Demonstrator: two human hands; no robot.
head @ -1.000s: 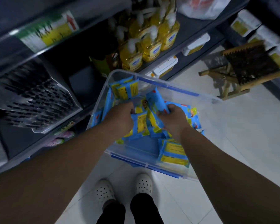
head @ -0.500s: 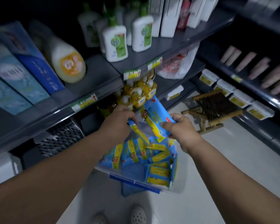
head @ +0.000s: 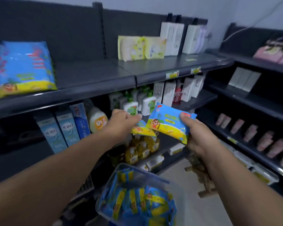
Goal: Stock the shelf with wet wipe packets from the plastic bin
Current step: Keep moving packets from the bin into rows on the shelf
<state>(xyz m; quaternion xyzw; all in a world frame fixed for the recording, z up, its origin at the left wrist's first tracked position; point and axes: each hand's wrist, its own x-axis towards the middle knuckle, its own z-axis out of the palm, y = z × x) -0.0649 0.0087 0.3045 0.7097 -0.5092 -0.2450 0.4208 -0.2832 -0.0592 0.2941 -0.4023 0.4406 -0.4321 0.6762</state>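
My right hand (head: 198, 136) grips a blue and yellow wet wipe packet (head: 167, 124) by its right end, held up in front of the middle shelves. My left hand (head: 122, 122) pinches a second packet (head: 141, 128) that hangs just below and left of the first. Beneath both hands stands the clear plastic bin (head: 134, 173) on the floor, holding several more such packets (head: 137, 203). The dark top shelf (head: 91, 74) carries a stack of the same packets (head: 23, 67) at its left end.
Pale yellow wipe packs (head: 140, 48) and white bottles (head: 171, 39) stand on the top shelf's right part. Lower shelves hold soap bottles (head: 131, 108), blue boxes (head: 64, 128) and yellow bottles (head: 142, 147). A wooden stool (head: 203, 176) sits on the floor at right.
Both hands have lifted out of the bin, each with a packet, up to shelf height. My view has tilted up from the bin to the top shelf.
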